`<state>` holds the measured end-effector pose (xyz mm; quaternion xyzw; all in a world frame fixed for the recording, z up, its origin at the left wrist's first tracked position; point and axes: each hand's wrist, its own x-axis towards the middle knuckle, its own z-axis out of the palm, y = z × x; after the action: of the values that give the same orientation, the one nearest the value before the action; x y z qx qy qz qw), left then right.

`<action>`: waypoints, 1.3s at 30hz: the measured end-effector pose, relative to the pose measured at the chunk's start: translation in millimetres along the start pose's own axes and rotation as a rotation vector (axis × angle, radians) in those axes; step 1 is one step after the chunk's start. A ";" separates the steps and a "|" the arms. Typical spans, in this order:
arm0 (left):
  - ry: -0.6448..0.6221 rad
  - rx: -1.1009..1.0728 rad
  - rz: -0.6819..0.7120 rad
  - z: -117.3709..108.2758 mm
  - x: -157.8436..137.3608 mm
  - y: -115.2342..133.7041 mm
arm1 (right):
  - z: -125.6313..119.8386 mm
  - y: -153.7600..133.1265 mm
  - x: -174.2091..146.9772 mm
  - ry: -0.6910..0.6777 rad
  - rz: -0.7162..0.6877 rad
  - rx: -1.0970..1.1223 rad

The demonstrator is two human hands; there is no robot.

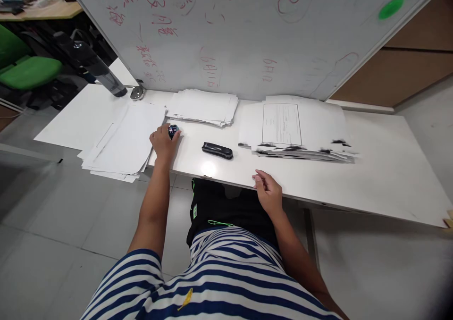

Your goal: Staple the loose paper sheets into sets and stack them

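My left hand [164, 143] is closed around a small round object with a dark, glossy face [173, 130], perhaps a watch; its exact kind is unclear. It is at the table beside the left paper stack [120, 140]. A black stapler [217, 150] lies on the white table between my two hands. Over the table's front edge, my right hand [269, 188] has loosely bent fingers and nothing visible in it. Farther back are a middle stack of paper [203, 106] and, on the right, a thicker stack with a printed sheet on top [283, 124].
A whiteboard [233, 37] with red writing rises along the table's back edge. At the left back, a dark bottle [95, 65] stands near a small round clear-topped item [137, 92]. The left papers overhang the front edge. A green chair [31, 70] is beyond.
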<state>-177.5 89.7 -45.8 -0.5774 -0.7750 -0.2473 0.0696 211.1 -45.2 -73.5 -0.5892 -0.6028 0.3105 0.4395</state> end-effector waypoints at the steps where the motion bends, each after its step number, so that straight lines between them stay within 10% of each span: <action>1: -0.005 -0.003 -0.007 -0.6 0.0 0.9 | 0.0 0.1 0.0 0.001 -0.002 -0.002; 11: -0.030 -0.038 0.021 -8.2 7.0 4.7 | 0.6 1.5 -0.5 0.001 0.002 -0.009; 17: -0.234 -0.019 0.236 0.0 42.0 5.3 | 0.5 2.2 -1.4 -0.003 -0.003 -0.015; 26: -0.415 0.034 0.162 11.3 60.5 2.5 | 6.3 6.1 1.2 0.001 0.007 0.020; 29: -0.266 0.000 0.144 -7.6 61.1 13.8 | 3.2 5.3 0.8 -0.041 -0.005 0.079; 33: 0.094 -0.129 0.152 -42.1 15.1 57.1 | -13.4 -4.0 13.5 -0.062 -0.103 0.090; 39: -0.084 -0.292 0.357 -39.1 -103.5 140.4 | -44.6 -7.8 88.2 0.131 -0.306 -0.483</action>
<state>-20.5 12.1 -10.0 -0.7190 -0.6189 -0.3161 -0.0044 254.7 34.2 -33.3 -0.5980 -0.7113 0.0494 0.3660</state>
